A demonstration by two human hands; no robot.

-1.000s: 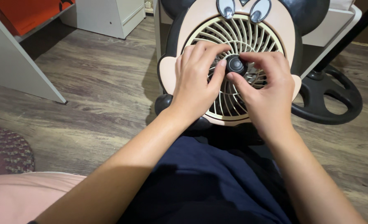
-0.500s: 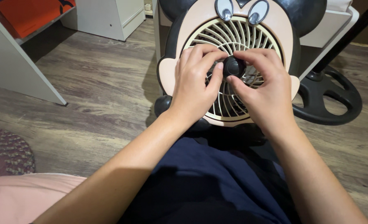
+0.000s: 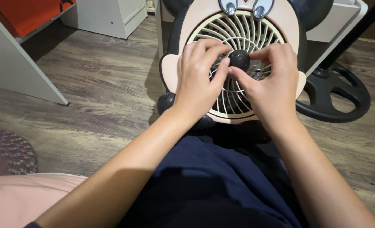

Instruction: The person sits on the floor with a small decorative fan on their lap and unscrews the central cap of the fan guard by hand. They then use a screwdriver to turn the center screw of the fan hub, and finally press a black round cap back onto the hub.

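Fan (image 3: 280, 25) smooth matt plastic, knob (image 3: 239, 59) glossy black; floor (image 3: 103, 97) grained wood; rug (image 3: 6, 152) rough woven.

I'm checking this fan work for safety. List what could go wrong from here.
1. Fingers of the left hand and right hand rest on the slotted cream grille; a fingertip could slip between the ribs and get pinched.
2. Both hands pinch the small black hub cap; if it pops free, it may roll off across the wood floor.
3. The cartoon-shaped fan stands propped against the lap; pressure on it could tip it back.
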